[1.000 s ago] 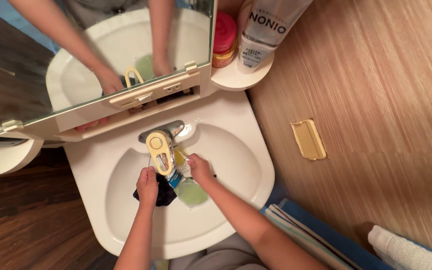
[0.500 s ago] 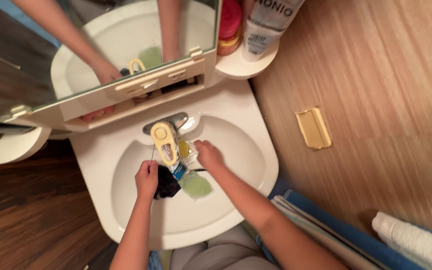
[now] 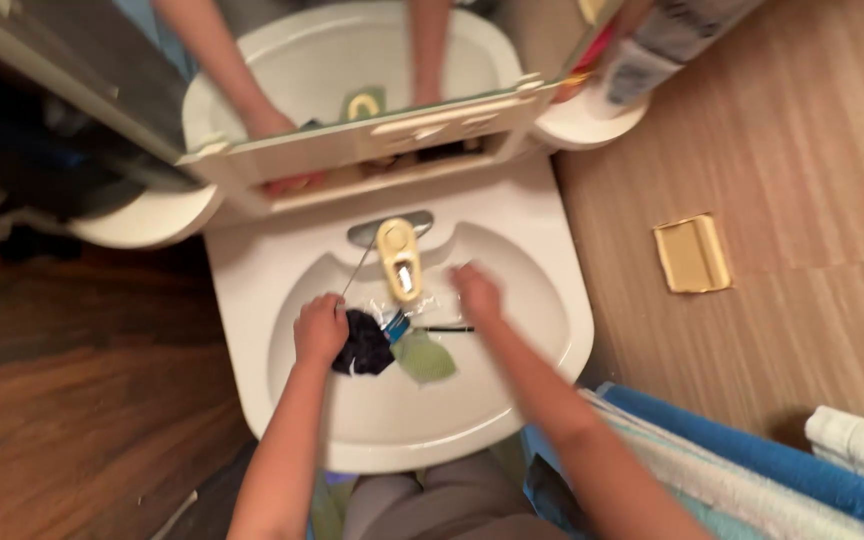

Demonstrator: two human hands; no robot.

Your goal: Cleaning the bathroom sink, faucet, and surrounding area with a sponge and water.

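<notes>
Head view, looking straight down into a white oval wash basin (image 3: 252, 300). Broad bare porcelain along the near rim and at the left and right walls of the bowl; everything loose crowded at the bowl's centre, just below the faucet. Cream-yellow faucet lever (image 3: 399, 259) jutting from the far rim over the bowl. Wood-look floor to the right, holding a small yellow rectangular tray (image 3: 692, 254) well apart from the basin. Blue and white rolled towels (image 3: 752, 465) at the lower right, just beside the basin's near right edge. Mirror cabinet (image 3: 372, 140) overhanging the far rim, reflecting both arms.

Left hand (image 3: 320, 328) reaching in from the near rim, forearm straight, fingers curled shut on a dark navy cloth (image 3: 365, 345) bunched at the bowl's centre. Right hand (image 3: 476, 293) reaching in from the near right, forearm slanted, hovering close beside the faucet lever, above a clear crinkled plastic wrapper (image 3: 414, 308). Green round pad (image 3: 424, 357) lying just right of the dark cloth, touching it.

Whole picture smeared by motion. Right hand too blurred to tell whether the fingers are spread or pinched. Small blue item between cloth and pad too blurred to name. Bottles on the upper right shelf cut off by the frame.
</notes>
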